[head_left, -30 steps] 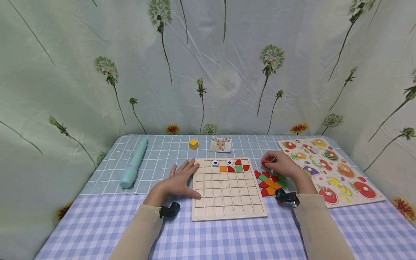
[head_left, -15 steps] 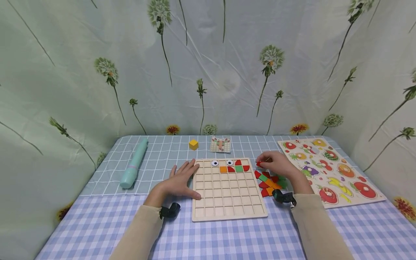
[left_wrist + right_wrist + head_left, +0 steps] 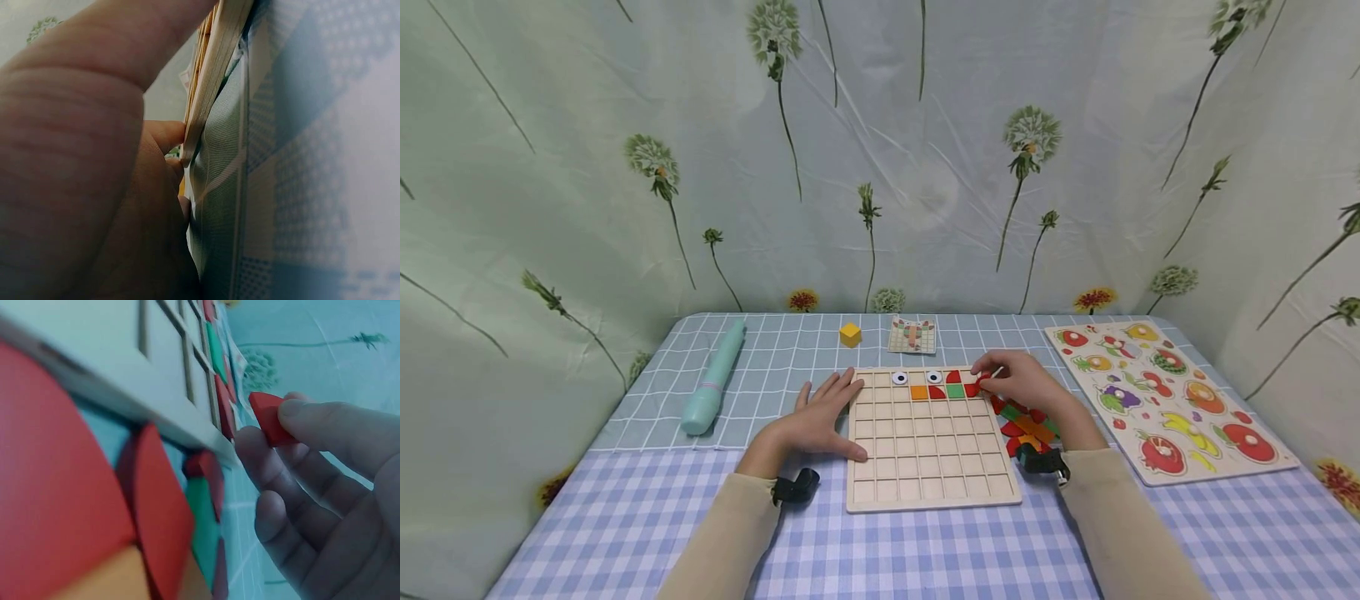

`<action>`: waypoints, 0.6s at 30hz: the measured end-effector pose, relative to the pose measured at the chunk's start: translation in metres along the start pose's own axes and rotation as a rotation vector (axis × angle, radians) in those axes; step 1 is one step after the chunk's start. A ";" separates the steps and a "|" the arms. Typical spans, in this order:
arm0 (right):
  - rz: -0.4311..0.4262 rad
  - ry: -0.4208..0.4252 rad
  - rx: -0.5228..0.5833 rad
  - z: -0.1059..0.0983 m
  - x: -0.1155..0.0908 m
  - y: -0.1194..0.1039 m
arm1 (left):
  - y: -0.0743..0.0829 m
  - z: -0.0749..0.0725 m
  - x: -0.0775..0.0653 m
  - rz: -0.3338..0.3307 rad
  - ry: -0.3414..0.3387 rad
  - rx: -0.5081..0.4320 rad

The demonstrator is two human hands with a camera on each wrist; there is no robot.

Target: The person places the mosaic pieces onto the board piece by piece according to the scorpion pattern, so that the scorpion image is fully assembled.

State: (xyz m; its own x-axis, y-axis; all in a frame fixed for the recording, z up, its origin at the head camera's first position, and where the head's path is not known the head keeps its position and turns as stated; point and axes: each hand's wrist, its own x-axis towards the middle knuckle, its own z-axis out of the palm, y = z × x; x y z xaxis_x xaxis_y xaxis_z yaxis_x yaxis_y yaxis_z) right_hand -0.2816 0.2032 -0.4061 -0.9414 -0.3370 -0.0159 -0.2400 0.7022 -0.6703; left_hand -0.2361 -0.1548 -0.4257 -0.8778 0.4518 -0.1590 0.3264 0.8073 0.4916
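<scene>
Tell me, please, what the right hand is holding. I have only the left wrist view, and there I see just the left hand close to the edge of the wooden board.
Observer: The right hand pinches a small red piece.
Operator: Thank you. Are there any eyes on the wooden board? My view does not show its top.
Observer: Yes, two white eye discs lie in the row farthest from the person.
Operator: And where may I find the loose pieces?
Observer: They lie in a pile beside the board, on the person's right side.
</scene>
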 end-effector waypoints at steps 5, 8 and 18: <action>-0.031 0.001 -0.005 0.008 0.005 -0.007 | -0.001 0.001 0.000 0.009 0.003 0.001; -0.038 -0.003 -0.003 0.012 0.007 -0.013 | -0.001 0.001 0.000 0.010 0.000 0.006; -0.070 -0.043 0.000 0.022 0.016 -0.033 | -0.001 0.001 0.001 -0.016 -0.007 0.012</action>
State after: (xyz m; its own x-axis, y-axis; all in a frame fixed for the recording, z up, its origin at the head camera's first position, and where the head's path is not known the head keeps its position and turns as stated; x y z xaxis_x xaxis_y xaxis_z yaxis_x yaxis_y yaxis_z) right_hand -0.2837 0.1612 -0.4004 -0.9113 -0.4117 -0.0009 -0.3048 0.6762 -0.6707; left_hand -0.2374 -0.1550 -0.4271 -0.8805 0.4414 -0.1729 0.3167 0.8191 0.4783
